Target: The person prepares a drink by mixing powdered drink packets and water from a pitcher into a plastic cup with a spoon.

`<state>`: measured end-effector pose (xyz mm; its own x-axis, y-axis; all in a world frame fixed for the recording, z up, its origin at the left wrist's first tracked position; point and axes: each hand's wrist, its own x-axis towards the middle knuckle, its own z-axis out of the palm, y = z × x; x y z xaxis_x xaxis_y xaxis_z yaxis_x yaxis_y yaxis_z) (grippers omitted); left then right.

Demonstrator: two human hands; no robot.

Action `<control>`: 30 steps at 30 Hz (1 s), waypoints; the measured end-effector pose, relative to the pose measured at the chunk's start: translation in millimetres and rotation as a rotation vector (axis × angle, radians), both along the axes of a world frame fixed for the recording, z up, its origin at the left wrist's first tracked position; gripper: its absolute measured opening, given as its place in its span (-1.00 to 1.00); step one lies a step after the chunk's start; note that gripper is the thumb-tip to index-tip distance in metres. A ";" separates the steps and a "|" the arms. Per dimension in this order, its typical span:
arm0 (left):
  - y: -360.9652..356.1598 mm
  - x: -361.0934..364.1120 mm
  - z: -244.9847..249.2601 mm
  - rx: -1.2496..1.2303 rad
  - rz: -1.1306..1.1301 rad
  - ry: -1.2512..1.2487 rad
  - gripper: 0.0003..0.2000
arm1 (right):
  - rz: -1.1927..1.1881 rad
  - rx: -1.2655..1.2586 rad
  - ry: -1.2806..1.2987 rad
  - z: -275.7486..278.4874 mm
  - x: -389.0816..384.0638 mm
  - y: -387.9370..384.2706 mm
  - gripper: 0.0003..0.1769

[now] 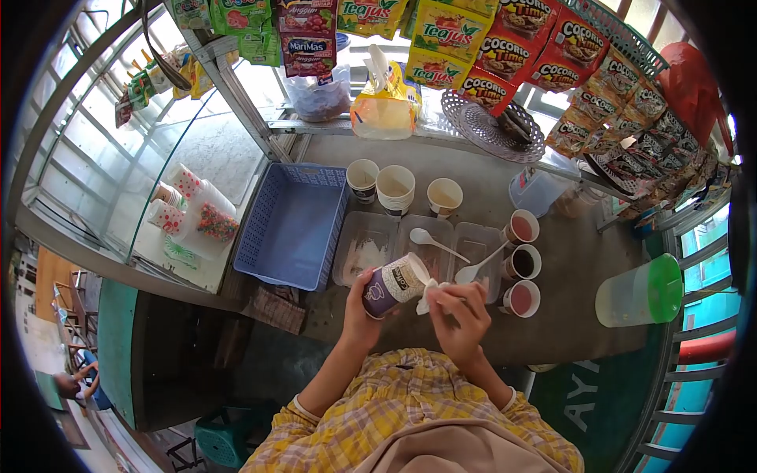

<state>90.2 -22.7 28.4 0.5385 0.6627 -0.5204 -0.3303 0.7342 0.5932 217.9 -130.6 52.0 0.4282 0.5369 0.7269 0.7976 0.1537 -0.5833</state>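
left grip (360, 317): wrapped round purple cup (382, 292) | right grip (463, 317): pinching white scrap (424, 303) | risk: over-squeezing may buckle tilted cup

Red sachets (520, 31) hang high, a blue basket (288, 229) stands at left, and a green stool (223, 438) lower down.

Daylight glare from far side and left; dim below counter (579, 236); fisheye bending, black corners.

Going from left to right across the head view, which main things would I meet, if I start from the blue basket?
Blue basket, purple paper cup, right hand, cup of dark drink, green-lidded plastic container.
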 end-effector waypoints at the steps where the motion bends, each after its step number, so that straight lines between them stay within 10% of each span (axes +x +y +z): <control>1: -1.6 -0.1 2.2 -0.058 -0.056 -0.035 -0.68 | -0.015 0.013 -0.009 1.0 1.2 2.0 -0.68; 11: 1.4 1.7 -17.2 -0.260 -0.132 -0.216 -0.59 | 0.197 -0.060 -0.063 -10.3 -14.9 -0.1 -0.67; 20: -13.3 0.3 5.9 1.328 -0.098 0.488 -0.19 | 0.055 0.027 0.675 -20.1 19.3 -4.4 -0.87; 23: -25.5 9.8 0.6 1.361 -0.106 0.341 -0.04 | 0.286 -0.097 1.210 -32.0 13.1 -4.5 -0.89; 26: -26.7 18.2 5.5 1.735 0.082 0.331 -0.01 | 0.350 -0.065 1.327 -40.8 2.9 -5.4 -0.85; 30: -38.3 22.0 -5.6 1.590 0.079 0.096 -0.13 | 0.358 0.003 1.459 -27.5 -2.7 -7.1 -0.86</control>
<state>112.2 -61.0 22.9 0.4850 0.5636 0.6686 -0.2538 -0.6409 0.7244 215.3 -137.7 24.5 0.6071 0.7665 -0.2095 -0.5473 0.2122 -0.8096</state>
